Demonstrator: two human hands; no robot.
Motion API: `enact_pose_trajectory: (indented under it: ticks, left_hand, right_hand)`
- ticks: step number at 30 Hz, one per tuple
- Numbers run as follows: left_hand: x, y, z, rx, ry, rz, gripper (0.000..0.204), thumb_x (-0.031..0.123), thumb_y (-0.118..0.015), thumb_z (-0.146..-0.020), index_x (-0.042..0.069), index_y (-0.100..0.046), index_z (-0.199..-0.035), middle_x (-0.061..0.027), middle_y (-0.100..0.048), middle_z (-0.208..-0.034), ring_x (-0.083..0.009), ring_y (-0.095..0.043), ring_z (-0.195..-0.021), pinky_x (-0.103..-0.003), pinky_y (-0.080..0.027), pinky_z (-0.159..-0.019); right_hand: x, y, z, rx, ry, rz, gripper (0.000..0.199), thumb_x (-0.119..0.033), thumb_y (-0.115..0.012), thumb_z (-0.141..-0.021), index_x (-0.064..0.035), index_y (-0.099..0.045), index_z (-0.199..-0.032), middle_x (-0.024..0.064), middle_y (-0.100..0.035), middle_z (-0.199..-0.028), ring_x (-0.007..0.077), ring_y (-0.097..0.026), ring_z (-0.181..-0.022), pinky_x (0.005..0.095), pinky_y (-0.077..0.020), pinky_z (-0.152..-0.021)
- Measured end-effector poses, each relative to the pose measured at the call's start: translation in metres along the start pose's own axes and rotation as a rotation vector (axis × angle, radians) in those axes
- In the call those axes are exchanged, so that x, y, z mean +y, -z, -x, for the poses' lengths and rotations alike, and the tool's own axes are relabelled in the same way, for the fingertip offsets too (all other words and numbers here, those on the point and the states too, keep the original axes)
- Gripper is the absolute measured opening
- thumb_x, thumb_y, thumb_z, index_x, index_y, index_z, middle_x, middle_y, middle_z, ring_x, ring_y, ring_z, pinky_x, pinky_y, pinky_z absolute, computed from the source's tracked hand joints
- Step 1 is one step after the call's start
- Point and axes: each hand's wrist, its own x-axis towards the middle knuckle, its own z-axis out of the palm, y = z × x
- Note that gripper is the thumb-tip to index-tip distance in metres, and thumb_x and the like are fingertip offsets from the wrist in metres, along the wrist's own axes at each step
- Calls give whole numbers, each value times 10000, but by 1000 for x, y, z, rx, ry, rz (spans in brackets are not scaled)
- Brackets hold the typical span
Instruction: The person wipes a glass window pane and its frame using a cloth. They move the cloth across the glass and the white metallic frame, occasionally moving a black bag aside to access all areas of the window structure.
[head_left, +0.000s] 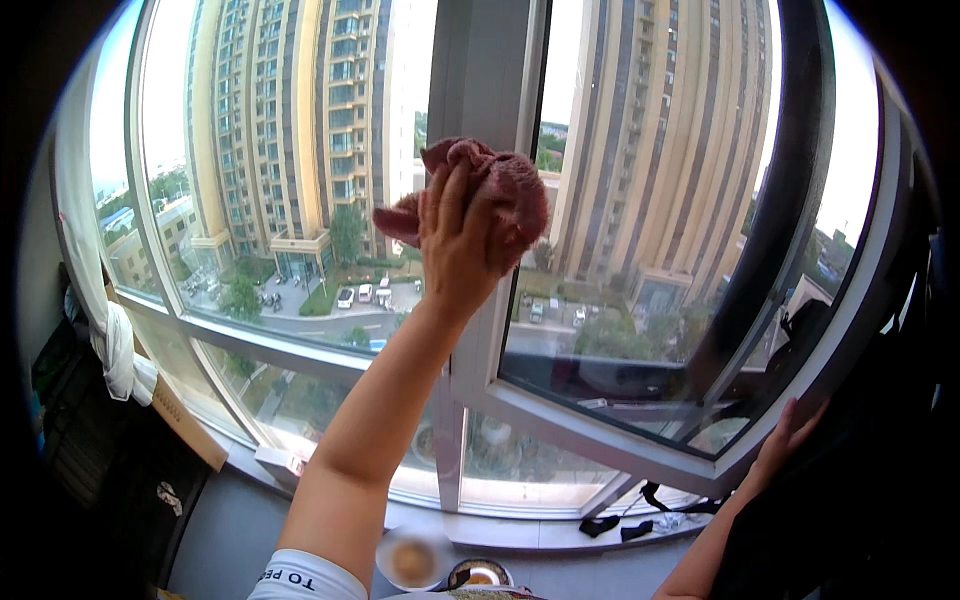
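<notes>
Bright daylight enters through the window [640, 250], the sky [850, 120] washed to white, while the lower left and right fall dark. Fisheye distortion bends the frame [600, 432]; the white bowl [386, 570] looks blurred.

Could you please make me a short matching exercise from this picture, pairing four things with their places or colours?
1. cloth
2. left hand
3. right hand
4. curtain

A. beside the window frame, lower right
B. white, far left
C. dusky red
D. on the cloth

Pairs: 1-C; 2-D; 3-A; 4-B
</notes>
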Motion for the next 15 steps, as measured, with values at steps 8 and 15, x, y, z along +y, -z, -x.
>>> enact_pose_trajectory:
  ticks: [8,15]
  left_hand:
    - [10,-13,159,-291,46,-18,448,291,-585,-899,104,-561,-1305,-249,-367,-1434,-525,-311,-1323,-662,-222,-1062]
    - [-9,-16,105,-264,20,15,518,292,-632,-842,81,-538,-1305,-255,-350,-1445,-527,-319,-1317,-667,-238,-1050]
  right_hand:
    - [26,-1,3,51,36,108,638,-339,-572,-954,-170,-297,-1505,191,-301,-1523,370,-329,-1385,521,-341,-1102]
    - [9,-17,10,73,19,68,609,-324,-563,-962,-163,-317,-1496,195,-327,-1512,369,-369,-1362,499,-352,-1093]
